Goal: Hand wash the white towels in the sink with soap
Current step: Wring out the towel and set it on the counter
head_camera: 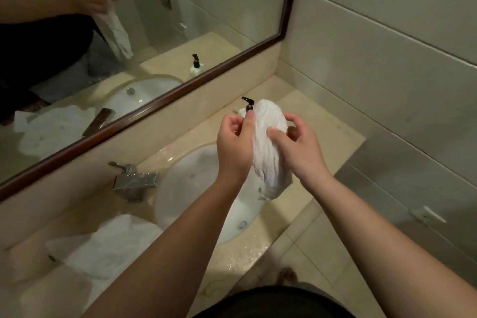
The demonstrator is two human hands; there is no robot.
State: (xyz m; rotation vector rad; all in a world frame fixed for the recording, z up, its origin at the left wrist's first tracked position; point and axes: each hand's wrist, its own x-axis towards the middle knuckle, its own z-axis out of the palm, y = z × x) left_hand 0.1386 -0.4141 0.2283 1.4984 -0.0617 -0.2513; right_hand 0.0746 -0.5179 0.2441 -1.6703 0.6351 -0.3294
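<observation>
Counter: a beige stone counter (333,134) runs from near left to far right, wet and shining around the basin.
Sink: a white oval sink (185,188) is set in the counter; its drain sits at the near side.
Tap: a square metal tap (135,181) stands left of the sink.
Walls: pale large tiles on the right; a mirror (160,20) with a dark wooden frame hangs on the far left.
Towel in hands: a bunched white towel (268,147) is held above the right part of the sink.
Left hand (236,147): it grips the left side of the towel, fingers curled.
Right hand (300,150): it holds the right side, thumb pressing on the cloth.
Other towels: a white heap (108,248) lies on the counter at near left.
Hidden: the soap bottle (248,104) stands behind the towel; only its black pump and a bit of white body show.
Cut off: the lower end of the towel is blurred against the sink.
</observation>
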